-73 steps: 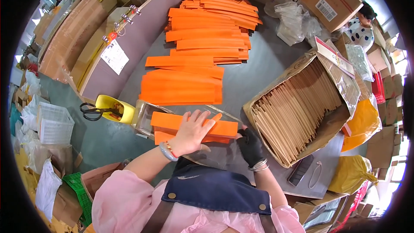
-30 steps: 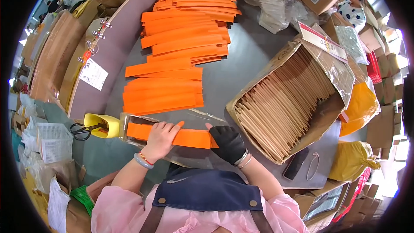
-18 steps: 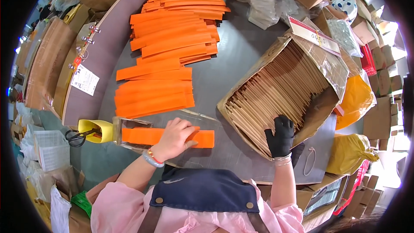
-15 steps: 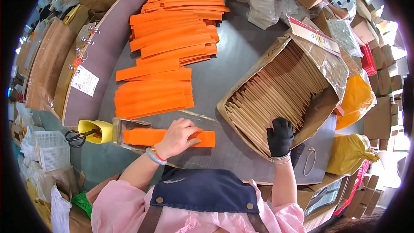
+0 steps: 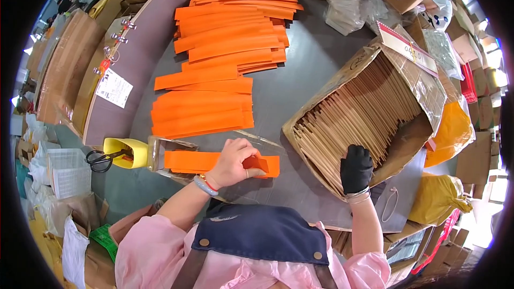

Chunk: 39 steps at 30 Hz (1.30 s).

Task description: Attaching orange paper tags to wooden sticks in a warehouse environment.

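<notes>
My left hand (image 5: 235, 163) pinches the top orange paper strip (image 5: 188, 161) of a short stack near the table's front edge. Between thumb and fingers that strip bulges up, while its right end lies past my hand. The stack's left end sits in a small open cardboard holder (image 5: 156, 152). My right hand (image 5: 357, 170), in a black glove with bare fingertips, is closed over the near side of a carton (image 5: 319, 178). Thin wooden sticks (image 5: 356, 120) fill it in a dense row. Whatever the right fingers hold is hidden under the glove.
Fanned piles of orange strips (image 5: 230, 37) cover the table's far left and middle. A yellow container (image 5: 138, 153) with black scissors (image 5: 99, 161) stands left of the holder. Clear plastic bags (image 5: 342, 8) lie at the back right. A raised board (image 5: 140, 40) edges the left side.
My left hand has lifted the top strip so it bulges in the pinch. The gloved right hand has curled more at the sticks. The whole view has shifted slightly.
</notes>
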Each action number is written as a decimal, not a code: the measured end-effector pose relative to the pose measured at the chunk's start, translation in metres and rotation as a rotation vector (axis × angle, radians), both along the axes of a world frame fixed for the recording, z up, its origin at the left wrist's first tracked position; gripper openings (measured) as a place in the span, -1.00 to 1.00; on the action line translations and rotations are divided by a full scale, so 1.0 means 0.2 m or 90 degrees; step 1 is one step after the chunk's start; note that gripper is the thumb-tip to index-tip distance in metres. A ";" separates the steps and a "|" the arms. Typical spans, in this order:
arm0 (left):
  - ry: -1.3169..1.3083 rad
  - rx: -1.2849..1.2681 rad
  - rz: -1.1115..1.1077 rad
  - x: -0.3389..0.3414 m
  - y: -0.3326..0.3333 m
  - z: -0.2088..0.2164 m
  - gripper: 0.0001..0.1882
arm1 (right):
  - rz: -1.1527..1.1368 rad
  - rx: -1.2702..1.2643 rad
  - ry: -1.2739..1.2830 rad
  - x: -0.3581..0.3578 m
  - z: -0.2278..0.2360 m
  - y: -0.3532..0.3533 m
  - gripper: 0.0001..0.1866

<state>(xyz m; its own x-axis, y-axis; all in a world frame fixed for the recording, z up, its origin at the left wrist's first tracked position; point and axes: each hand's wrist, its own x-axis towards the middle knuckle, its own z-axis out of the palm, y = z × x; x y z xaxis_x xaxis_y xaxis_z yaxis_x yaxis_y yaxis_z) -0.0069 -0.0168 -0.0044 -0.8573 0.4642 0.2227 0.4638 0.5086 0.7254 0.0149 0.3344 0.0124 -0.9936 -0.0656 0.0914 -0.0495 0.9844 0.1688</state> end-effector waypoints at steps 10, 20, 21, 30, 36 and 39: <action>-0.051 0.051 -0.005 0.01 -0.01 -0.05 -0.69 | 0.029 -0.240 0.004 0.12 0.14 -0.05 -0.71; -0.043 0.098 -0.062 -0.01 -0.04 -0.07 -0.79 | 0.150 -0.479 -0.125 0.24 0.17 -0.24 -0.87; -0.045 0.101 -0.061 -0.01 -0.04 -0.07 -0.79 | 0.152 -0.481 -0.140 0.24 0.17 -0.25 -0.87; 0.038 0.020 -0.109 -0.02 0.03 0.10 -0.79 | 0.194 -0.331 -0.150 0.17 0.23 -0.34 -0.82; 0.165 -0.096 -0.096 -0.03 0.09 0.20 -0.84 | 0.045 -0.586 -0.138 0.10 0.27 -0.36 -0.51; 0.210 -0.032 -0.137 -0.03 0.20 0.26 -0.85 | 0.121 -0.882 -0.057 0.16 0.13 -0.45 -0.38</action>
<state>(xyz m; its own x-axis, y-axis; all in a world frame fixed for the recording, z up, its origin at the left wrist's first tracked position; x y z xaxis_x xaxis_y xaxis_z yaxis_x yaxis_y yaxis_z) -0.0137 0.0231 0.0481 -0.6258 0.6423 0.4426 0.7674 0.4055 0.4966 0.0464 0.2443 0.0394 -0.9856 -0.1085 0.1293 -0.1580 0.3236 -0.9329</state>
